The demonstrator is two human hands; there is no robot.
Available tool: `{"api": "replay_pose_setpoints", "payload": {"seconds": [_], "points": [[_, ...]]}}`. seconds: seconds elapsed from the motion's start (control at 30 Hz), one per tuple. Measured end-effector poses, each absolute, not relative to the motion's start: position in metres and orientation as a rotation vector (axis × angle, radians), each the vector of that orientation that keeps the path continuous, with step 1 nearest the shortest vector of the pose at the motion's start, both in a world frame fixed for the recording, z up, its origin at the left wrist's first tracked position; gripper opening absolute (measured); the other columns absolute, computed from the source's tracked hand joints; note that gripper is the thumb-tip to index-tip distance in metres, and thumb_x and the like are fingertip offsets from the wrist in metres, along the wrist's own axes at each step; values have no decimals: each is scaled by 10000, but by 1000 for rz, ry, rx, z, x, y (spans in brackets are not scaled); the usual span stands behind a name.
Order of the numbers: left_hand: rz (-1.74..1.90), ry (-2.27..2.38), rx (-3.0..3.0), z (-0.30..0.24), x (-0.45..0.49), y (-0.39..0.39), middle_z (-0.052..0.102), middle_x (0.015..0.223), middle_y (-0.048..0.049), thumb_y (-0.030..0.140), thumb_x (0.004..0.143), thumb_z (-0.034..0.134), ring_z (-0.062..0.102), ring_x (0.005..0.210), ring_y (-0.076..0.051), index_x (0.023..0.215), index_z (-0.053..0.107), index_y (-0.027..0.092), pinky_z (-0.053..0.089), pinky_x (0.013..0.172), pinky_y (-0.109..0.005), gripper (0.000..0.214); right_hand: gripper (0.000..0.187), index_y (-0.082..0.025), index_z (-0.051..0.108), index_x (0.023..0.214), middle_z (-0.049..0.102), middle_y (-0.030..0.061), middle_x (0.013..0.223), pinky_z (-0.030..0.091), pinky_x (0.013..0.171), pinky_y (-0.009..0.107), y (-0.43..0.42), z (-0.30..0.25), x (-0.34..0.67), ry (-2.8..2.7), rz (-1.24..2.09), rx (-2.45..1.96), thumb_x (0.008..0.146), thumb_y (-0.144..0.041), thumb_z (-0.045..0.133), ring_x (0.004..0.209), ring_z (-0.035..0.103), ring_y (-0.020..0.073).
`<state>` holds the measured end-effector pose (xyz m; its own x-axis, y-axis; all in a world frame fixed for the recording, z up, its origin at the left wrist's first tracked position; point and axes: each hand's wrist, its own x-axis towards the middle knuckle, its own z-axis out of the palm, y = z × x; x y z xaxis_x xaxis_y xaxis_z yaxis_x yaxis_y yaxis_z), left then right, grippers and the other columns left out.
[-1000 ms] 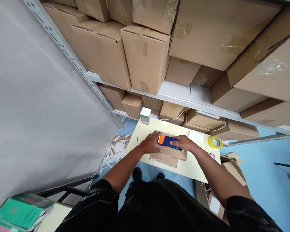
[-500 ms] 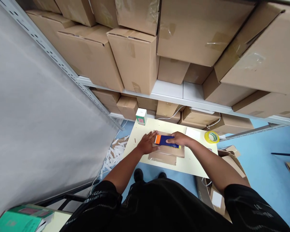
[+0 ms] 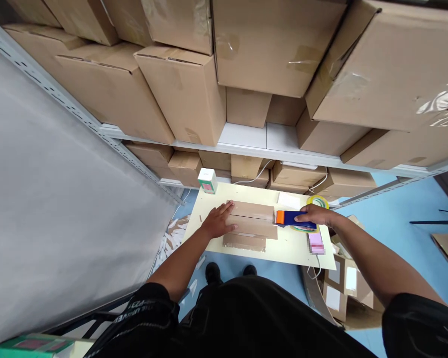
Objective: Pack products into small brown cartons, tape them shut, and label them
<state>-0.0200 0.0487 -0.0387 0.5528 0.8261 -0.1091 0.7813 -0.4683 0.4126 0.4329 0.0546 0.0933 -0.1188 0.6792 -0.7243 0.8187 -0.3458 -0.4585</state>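
Observation:
A flat cardboard box (image 3: 254,219) lies on the pale yellow table (image 3: 283,251), with a seam running across its top and a flap toward me. My left hand (image 3: 220,220) rests on its left end, fingers spread. In my right hand (image 3: 313,216) is a blue and orange tape dispenser (image 3: 293,218), its orange end at the box's right edge. Part of a tape roll shows beneath the dispenser. Whether tape runs along the seam I cannot tell.
A green and white small box (image 3: 207,181) stands at the table's back left. White paper (image 3: 289,200) and a yellow tape roll (image 3: 318,201) lie at the back right, a pink item (image 3: 315,242) nearer me. Shelves of cartons (image 3: 186,94) rise behind; an open carton stands right.
My right hand has carried the tape dispenser rightward from the left part of the box to its right edge. My left hand stays on the box. The view has shifted right.

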Motion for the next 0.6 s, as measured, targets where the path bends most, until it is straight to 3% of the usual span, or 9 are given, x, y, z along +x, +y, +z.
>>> {"api": "replay_pose_setpoints", "payload": {"seconds": [0.23, 0.43, 0.6], "points": [[244, 1271, 2384, -46, -20, 52, 230, 1746, -106, 700, 912, 606, 286, 1585, -320, 1688, 230, 235, 286, 1263, -467, 980, 602, -157, 785, 894, 787, 95, 841, 523, 669, 292, 46, 74, 473, 1668, -1419, 1971, 624, -694, 826, 737, 715, 236], [234, 1251, 2424, -45, -20, 52, 225, 1743, -137, 677, 929, 601, 265, 1594, -308, 1687, 218, 183, 273, 1280, -471, 983, 518, -173, 792, 871, 781, 83, 841, 512, 696, 304, 66, 46, 450, 1723, -1306, 1897, 672, -651, 812, 764, 718, 250], [254, 1224, 2447, -46, -22, 53, 207, 1746, -146, 656, 937, 602, 231, 1608, -289, 1691, 196, 173, 282, 1285, -455, 983, 439, -160, 782, 794, 783, 85, 817, 510, 680, 289, 84, 36, 425, 1682, -1397, 1902, 675, -577, 847, 738, 708, 232]]}}
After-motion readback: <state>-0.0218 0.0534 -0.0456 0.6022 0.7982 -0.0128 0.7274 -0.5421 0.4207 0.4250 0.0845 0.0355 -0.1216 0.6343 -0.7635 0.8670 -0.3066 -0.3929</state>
